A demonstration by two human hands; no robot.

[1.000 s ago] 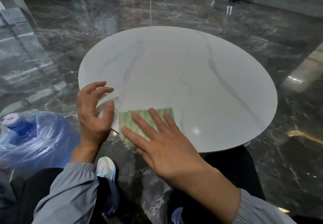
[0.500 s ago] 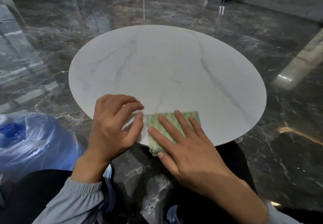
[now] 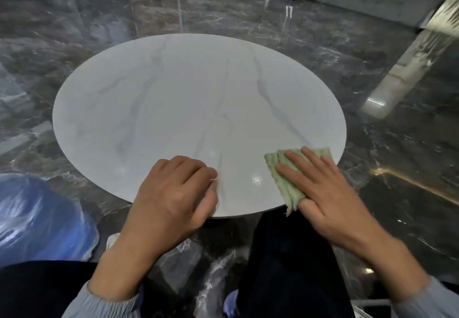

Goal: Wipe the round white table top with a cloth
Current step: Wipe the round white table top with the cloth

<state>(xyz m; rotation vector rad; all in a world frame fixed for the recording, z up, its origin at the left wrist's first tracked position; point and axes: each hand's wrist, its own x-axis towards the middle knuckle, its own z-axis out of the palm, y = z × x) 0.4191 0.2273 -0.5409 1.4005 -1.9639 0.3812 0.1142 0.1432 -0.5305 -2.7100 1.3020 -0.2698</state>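
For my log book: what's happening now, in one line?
step: wipe | right hand: flat on green cloth, near-right edge of table top | left hand: curled, holds nothing, near edge

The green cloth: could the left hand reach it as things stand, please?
Probably yes: the left hand rests on the table top, only bare surface between it and the green cloth, though the right hand lies flat on that cloth.

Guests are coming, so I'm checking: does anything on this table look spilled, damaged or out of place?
Nothing stands out. The table top shows only grey veining, no spill or chip. The green cloth lies flat under the right hand, one corner hanging over the near edge.
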